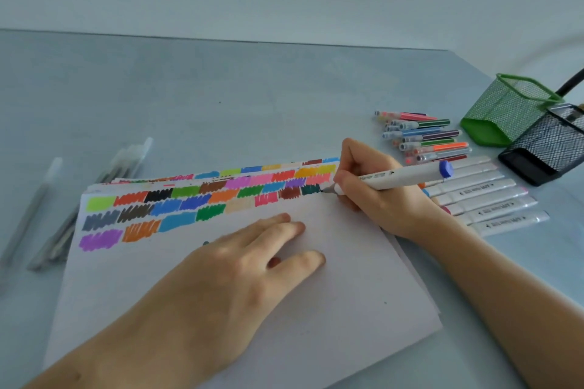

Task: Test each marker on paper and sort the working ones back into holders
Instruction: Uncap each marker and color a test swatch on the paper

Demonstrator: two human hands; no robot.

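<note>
right hand point(376, 196) gripping marker point(407, 176) on paper point(284, 309)

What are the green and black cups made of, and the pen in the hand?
The green holder and black holder look like painted wire mesh; you can see through the tiny holes. The marker in the right hand looks like smooth white plastic with a blue end.

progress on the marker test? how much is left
Done: the top sheet carries several rows of colour swatches. In hand: the right hand grips a white marker, tip at a row's end; the left hand presses the sheet flat. Left: sorting. Both mesh holders lie tipped over; markers and thin pens still on the table.
</note>
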